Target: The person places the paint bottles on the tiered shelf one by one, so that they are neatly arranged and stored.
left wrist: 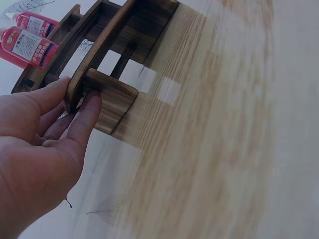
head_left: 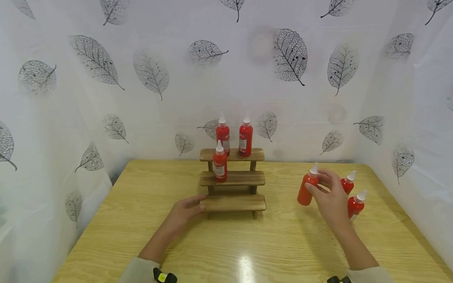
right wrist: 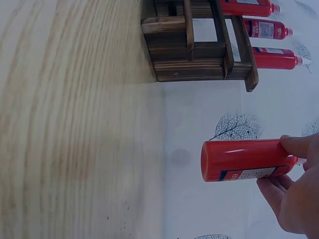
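Note:
My right hand [head_left: 330, 199] grips a red squeeze bottle [head_left: 306, 190] with a white pointed cap near its top. In the right wrist view this bottle [right wrist: 244, 160] hangs above the table, its flat base showing. My left hand [head_left: 183, 214] pinches the left end of the lowest step of a three-tier wooden stand [head_left: 232, 202], thumb above and fingers below in the left wrist view. Two red bottles, one on the left [head_left: 223, 138] and one on the right [head_left: 245, 138], stand on the top tier. Another bottle [head_left: 220, 163] stands at the left of the middle tier.
Beyond my right hand, two more red bottles stand on the table, a farther one [head_left: 347, 183] and a nearer one [head_left: 355, 205], both partly hidden by the hand. A leaf-patterned white curtain [head_left: 230, 85] closes off the back and sides of the wooden table [head_left: 150, 180].

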### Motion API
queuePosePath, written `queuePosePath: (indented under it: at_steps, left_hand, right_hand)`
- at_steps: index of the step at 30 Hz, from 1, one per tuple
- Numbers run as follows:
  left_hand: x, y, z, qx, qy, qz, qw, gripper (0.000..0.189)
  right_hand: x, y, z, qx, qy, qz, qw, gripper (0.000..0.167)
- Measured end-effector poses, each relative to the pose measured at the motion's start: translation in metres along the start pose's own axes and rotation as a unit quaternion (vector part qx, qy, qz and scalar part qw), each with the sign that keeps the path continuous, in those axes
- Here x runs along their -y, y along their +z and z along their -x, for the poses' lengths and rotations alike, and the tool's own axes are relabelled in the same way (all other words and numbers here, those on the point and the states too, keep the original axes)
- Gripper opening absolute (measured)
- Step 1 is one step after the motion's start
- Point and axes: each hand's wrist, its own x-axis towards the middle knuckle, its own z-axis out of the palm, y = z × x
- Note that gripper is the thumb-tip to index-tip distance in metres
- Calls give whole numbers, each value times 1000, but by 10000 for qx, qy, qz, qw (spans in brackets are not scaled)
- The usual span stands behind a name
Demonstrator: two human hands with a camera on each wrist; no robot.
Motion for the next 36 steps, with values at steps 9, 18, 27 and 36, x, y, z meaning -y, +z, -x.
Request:
queuePosePath:
  at_steps: [9,18,27,36]
  left_hand:
    - [0,0,1,4,18,-54,10000,48]
    - [0,0,1,-25,-5,-107,9999,48]
    - [0,-1,1,2,-6,-16,10000,49]
    - [1,-1,0,-2,8,56,10000,48]
  right_hand:
    - [26,13,-5,326,-24,-255,9991,59]
    - [51,29,-13,391,-303,-648,9967,58]
    - [71,55,-21,631,-654,-1037,9904,53]
    - [88,84,-27,930,-923,-1190,9842,52]
